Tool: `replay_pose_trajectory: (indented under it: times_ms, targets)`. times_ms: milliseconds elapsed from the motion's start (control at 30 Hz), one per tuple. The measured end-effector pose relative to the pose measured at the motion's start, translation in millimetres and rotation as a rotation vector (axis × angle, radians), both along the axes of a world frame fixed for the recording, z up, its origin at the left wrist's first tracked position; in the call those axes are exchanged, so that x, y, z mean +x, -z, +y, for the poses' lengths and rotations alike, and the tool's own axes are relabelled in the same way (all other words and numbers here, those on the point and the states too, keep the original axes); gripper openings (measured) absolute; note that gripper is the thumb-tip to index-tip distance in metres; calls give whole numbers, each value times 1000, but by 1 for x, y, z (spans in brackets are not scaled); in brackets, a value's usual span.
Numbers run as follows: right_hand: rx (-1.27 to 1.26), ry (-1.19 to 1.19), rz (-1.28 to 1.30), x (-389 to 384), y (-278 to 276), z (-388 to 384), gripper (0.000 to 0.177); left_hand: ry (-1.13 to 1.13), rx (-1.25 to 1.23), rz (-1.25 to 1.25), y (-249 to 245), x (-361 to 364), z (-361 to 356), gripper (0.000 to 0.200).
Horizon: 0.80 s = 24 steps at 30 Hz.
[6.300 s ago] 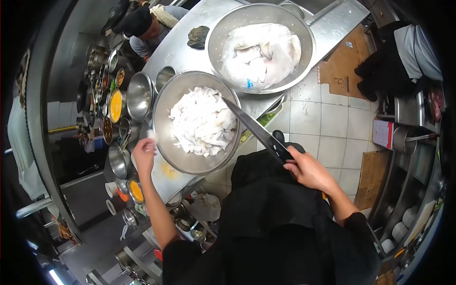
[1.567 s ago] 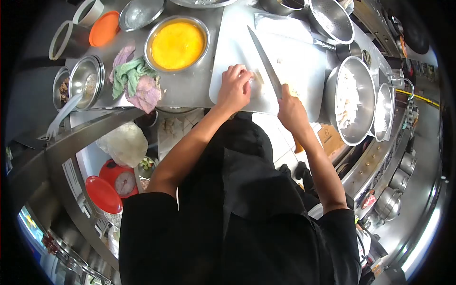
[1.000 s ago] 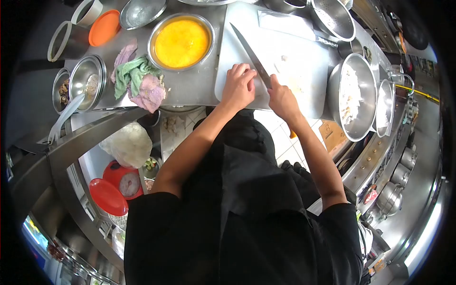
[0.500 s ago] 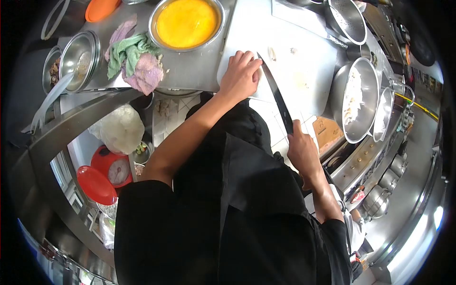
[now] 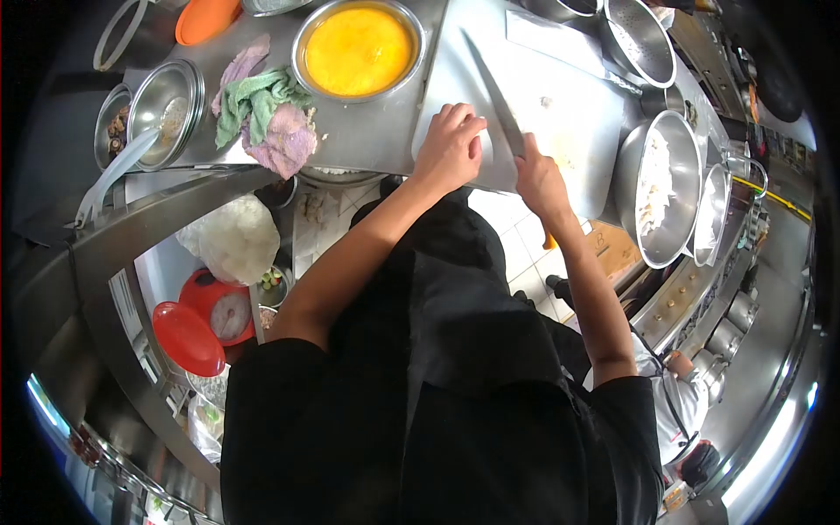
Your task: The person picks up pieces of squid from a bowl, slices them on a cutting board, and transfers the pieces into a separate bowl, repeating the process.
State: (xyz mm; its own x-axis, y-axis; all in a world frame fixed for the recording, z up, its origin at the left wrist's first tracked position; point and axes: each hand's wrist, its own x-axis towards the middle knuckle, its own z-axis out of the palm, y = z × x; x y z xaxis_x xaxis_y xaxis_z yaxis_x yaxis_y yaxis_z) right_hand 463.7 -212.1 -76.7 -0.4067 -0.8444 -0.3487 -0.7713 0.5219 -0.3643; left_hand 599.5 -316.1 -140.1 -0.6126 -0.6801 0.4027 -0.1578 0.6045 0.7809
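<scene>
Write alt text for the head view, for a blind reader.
From above: the person's right hand grips a knife over a white cutting board, the left hand pressing on the board beside the blade. A bowl of yellow liquid and crumpled cloths lie to the left, a bowl of white strips to the right.

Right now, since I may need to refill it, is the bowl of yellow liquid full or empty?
Nearly full: yellow liquid covers the whole bottom of the steel bowl, almost to its rim.
</scene>
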Motion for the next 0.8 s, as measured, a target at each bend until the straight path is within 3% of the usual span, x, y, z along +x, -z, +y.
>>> replay_pose_trajectory:
  times_ms: [167, 233, 300, 533, 700, 800]
  targets:
    - [-15, 5, 24, -3, -28, 19, 29, -11, 7, 27, -1, 13, -2, 29]
    - [92, -8, 68, 18, -43, 19, 28, 13, -51, -60, -3, 13, -2, 28]
    - [86, -70, 96, 33, -48, 27, 18, 18, -66, -91, -2, 10, -3, 27]
    - [258, -37, -36, 46, -68, 85, 29, -21, -75, -104, -4, 7, 0, 29]
    - [76, -5, -82, 43, -1, 33, 27, -35, -111, -107, -1, 7, 0, 27]
    - [-14, -22, -71, 31, 8, 15, 28, -13, -86, -66, 1, 8, 0, 24]
